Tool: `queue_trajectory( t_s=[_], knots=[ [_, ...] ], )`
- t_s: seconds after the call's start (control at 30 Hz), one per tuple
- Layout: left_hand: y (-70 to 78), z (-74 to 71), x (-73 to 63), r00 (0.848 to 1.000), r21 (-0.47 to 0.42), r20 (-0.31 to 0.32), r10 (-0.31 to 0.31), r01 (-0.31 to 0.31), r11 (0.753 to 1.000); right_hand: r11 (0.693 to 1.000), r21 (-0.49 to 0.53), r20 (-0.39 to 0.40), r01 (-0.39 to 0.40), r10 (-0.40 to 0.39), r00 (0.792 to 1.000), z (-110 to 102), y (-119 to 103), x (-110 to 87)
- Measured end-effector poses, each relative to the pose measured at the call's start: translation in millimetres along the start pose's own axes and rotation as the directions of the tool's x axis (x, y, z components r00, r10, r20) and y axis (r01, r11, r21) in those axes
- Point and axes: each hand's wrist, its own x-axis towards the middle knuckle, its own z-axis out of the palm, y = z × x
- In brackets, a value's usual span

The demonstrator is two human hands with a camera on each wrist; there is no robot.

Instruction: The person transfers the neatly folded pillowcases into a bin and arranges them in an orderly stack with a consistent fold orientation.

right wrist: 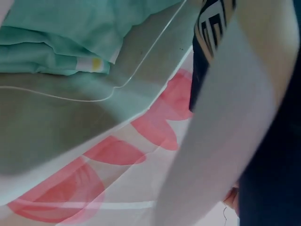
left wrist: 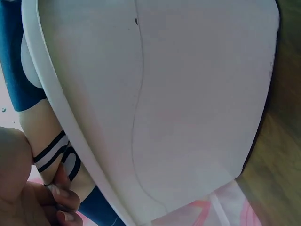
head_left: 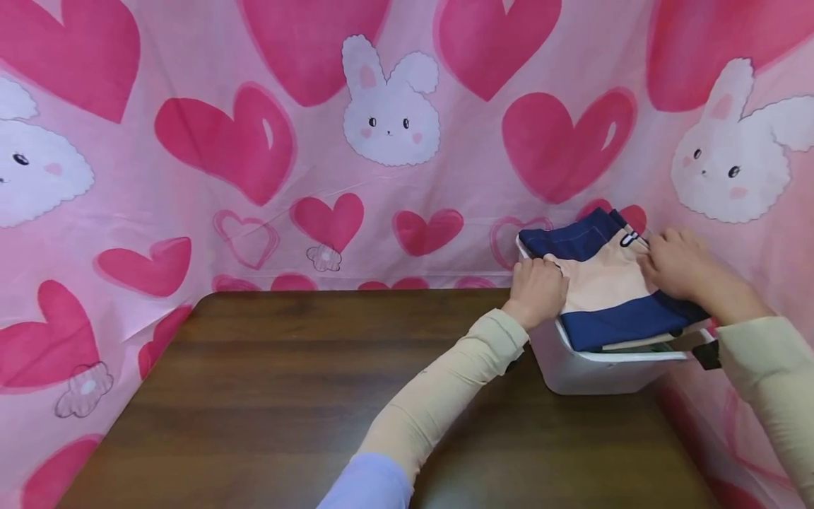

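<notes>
A folded navy and cream garment (head_left: 604, 276) with a dark and white striped trim lies over the top of a white plastic bin (head_left: 591, 375). My left hand (head_left: 539, 286) pinches the garment's left edge beside the bin rim; in the left wrist view its curled fingers (left wrist: 66, 200) meet the striped band (left wrist: 51, 151). On the opposite side, my right hand (head_left: 680, 265) grips the garment's right edge. Inside the bin, teal folded cloth (right wrist: 61, 37) shows in the right wrist view, where most of the right hand is hidden behind the garment.
The bin stands at the right end of a dark brown wooden table (head_left: 286, 396). A pink cloth backdrop (head_left: 445, 177) with hearts and rabbits rises behind the table and along both sides. A dark strap-like piece (head_left: 707, 355) sits by the right sleeve.
</notes>
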Motion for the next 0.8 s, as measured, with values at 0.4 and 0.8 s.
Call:
queue_trajectory(
  t_s=[0.4,0.8],
  knots=[
    [10.9,6.8,-0.7,1.000,0.054,0.019,0.011,-0.012,0.998,0.998,-0.052,0.063,0.021,-0.017,0.998,7,10,2.8],
    [15.4,14.0,2.0,0.998,0.060,0.062,-0.009,0.006,0.998,0.996,-0.032,0.144,-0.081,0.085,0.986,14,11,1.1]
  ],
)
